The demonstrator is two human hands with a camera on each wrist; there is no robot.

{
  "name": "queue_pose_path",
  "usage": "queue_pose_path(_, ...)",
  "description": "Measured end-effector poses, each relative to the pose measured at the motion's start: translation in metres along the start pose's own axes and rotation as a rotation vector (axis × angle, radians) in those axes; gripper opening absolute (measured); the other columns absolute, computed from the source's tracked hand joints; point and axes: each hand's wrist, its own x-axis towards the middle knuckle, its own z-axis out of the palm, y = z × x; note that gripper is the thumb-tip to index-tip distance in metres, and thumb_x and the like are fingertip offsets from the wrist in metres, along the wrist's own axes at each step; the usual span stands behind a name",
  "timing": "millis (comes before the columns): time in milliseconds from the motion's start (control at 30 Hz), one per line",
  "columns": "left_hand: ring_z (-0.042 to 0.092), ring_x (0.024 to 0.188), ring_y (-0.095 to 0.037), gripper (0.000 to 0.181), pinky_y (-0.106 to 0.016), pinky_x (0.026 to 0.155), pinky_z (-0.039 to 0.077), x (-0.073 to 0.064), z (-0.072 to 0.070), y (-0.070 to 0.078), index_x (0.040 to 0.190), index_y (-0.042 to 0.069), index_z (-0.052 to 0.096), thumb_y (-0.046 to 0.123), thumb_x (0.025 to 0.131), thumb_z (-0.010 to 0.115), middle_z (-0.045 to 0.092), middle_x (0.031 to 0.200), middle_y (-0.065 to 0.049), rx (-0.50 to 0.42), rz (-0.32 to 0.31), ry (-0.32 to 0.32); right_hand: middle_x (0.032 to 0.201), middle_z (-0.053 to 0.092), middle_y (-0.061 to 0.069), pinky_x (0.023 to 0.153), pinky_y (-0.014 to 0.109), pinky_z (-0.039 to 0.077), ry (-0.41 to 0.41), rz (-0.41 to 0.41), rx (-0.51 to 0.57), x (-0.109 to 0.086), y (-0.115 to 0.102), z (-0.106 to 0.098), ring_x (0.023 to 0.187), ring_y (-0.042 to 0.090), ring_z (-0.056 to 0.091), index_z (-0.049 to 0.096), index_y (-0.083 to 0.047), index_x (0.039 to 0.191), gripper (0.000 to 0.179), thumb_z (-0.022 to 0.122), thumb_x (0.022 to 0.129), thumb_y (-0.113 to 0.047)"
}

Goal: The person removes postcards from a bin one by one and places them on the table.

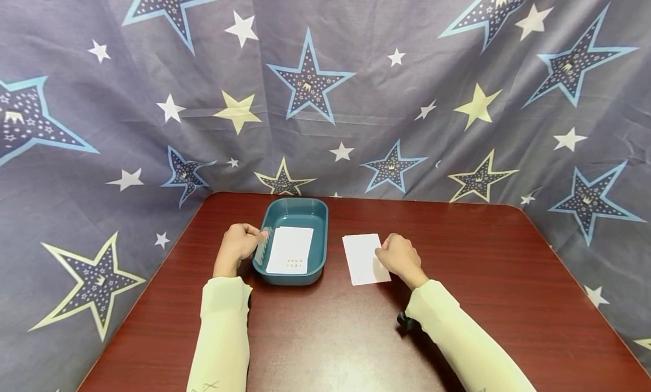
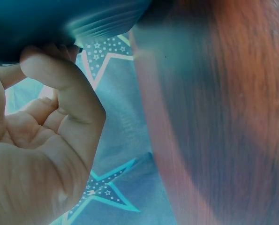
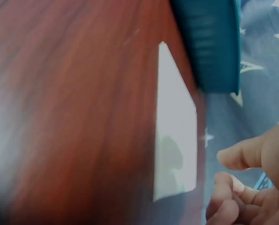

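A teal plastic tray [image 1: 326, 234] stands on the left half of the table. My left hand [image 1: 239, 245] pinches its left rim between thumb and fingertips; the left wrist view shows the fingertips up against the tray wall [image 2: 59, 23]. Inside the tray lie white paper cards [image 1: 289, 245] with small printed characters near their lower edge. To the right of the tray, a small pile of white cards [image 1: 360, 259] lies flat on the table. My right hand [image 1: 400, 257] hovers at the pile's right edge, its thumb apart from the curled fingers [image 3: 223, 213], with nothing between them.
The reddish-brown wooden table [image 1: 315, 341] reaches back to a grey-blue curtain [image 1: 356, 121] printed with stars, which also hangs along both sides. A dark strap piece [image 1: 405, 322] sits under the right sleeve cuff.
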Motion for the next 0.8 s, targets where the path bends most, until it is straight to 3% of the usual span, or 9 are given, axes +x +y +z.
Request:
queue_pose_path(233, 0.056, 0.071, -0.025, 0.03, -0.034, 0.059, 0.047, 0.001, 0.0, 0.0, 0.104, 0.001, 0.069, 0.031, 0.097, 0.071, 0.062, 0.094, -0.016, -0.017, -0.015, -0.017, 0.09, 0.069, 0.007, 0.069, 0.049, 0.05, 0.074, -0.082, 0.051, -0.005, -0.046, 0.003, 0.084, 0.036, 0.066, 0.063, -0.017, 0.083, 0.023, 0.068, 0.092, -0.038)
queue_pose_path(533, 0.056, 0.072, -0.025, 0.031, -0.034, 0.06, 0.047, 0.002, 0.002, -0.002, 0.104, 0.001, 0.069, 0.03, 0.097, 0.071, 0.062, 0.091, -0.014, -0.042, -0.012, -0.025, 0.073, 0.064, 0.0, 0.072, 0.044, 0.051, 0.075, -0.284, 0.161, -0.012, -0.102, 0.007, 0.076, 0.024, 0.062, 0.066, -0.013, 0.08, 0.022, 0.073, 0.093, -0.03)
queue_pose_path(700, 0.056, 0.086, -0.027, 0.03, -0.035, 0.067, 0.047, 0.002, 0.0, -0.002, 0.105, 0.001, 0.07, 0.03, 0.097, 0.07, 0.064, 0.101, -0.015, -0.029, -0.015, -0.025, 0.073, 0.062, 0.002, 0.077, 0.046, 0.05, 0.025, -0.305, 0.179, -0.015, -0.129, 0.02, 0.08, 0.027, 0.062, 0.064, -0.009, 0.093, 0.022, 0.073, 0.093, -0.028)
queue_pose_path(800, 0.056, 0.083, -0.027, 0.031, -0.035, 0.065, 0.047, 0.003, 0.0, -0.002, 0.106, 0.002, 0.069, 0.031, 0.097, 0.07, 0.062, 0.099, -0.015, -0.039, -0.026, -0.033, 0.074, 0.062, 0.002, 0.079, 0.045, 0.05, -0.015, -0.296, 0.198, -0.016, -0.14, 0.031, 0.081, 0.027, 0.061, 0.063, -0.006, 0.104, 0.027, 0.074, 0.093, -0.028)
